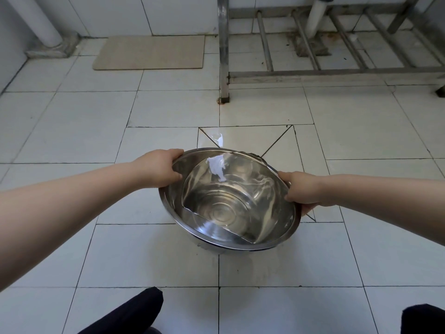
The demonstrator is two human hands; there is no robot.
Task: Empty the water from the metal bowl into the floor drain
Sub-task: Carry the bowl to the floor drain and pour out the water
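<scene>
Bare forearms and dark-clad legs, seen from a head-worn camera

Both forearms are bare from the frame edges to the wrists, with no sleeve, watch or ring showing on the left hand or the right hand. Fingernails look short and unpainted. Low in the view, two legs wear dark navy or black fabric trousers, plain and without visible markings.

Both hands hold a metal bowl above the white tiled floor: the left hand grips its left rim, the right hand its right rim. Water lies tilted inside. A beige mat and a steel rack lie beyond.
</scene>
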